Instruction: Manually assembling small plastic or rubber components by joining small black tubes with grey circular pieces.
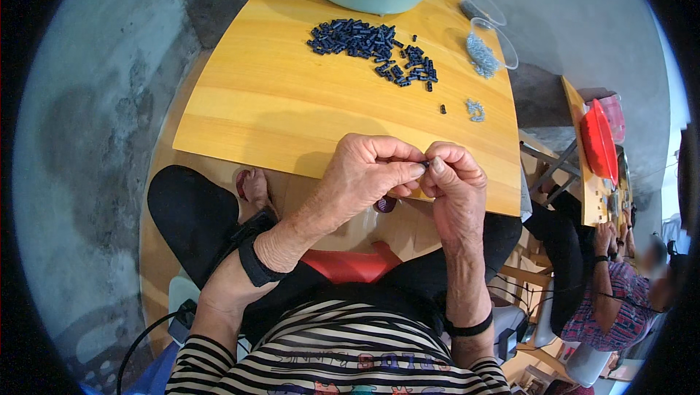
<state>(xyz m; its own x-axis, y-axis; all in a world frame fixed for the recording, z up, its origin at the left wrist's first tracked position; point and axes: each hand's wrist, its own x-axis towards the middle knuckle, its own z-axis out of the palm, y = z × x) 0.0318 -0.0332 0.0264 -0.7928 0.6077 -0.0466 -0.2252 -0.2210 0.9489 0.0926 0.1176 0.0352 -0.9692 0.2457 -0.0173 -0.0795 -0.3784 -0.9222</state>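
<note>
"Starting from the left, what looked risky?"

"The pile of dark pieces (354, 38) lay at eleven o'clock from the hands, loose on the worktop (255, 111). A careless reach, I'd judge, could have scattered it."

"And the left hand (368, 165)?"

"At nine o'clock from the small dark piece (426, 165), its thumb and forefinger pinched narrow on it. That piece sat between the two hands, over the worktop near its six o'clock edge. With so little surface to grip, uneven pressure could have made it slip, and it might have dropped past the edge to the floor."

"Further right?"

"The lone dark piece (442, 109) lay just past twelve o'clock, apart from the pile. Then the right hand (457, 180), between three and four o'clock, its fingers closed narrow on the same small piece. If the hands had pulled unevenly, the piece could have twisted. The cluster of silver bits (475, 111), between one and two o'clock, could have been knocked about by a stray knuckle."

"Which way did the held piece point?"

"Fingertips hid most of it. Its long axis seemed to run roughly from nine to three o'clock, but I couldn't tell which end faced which hand."
</note>
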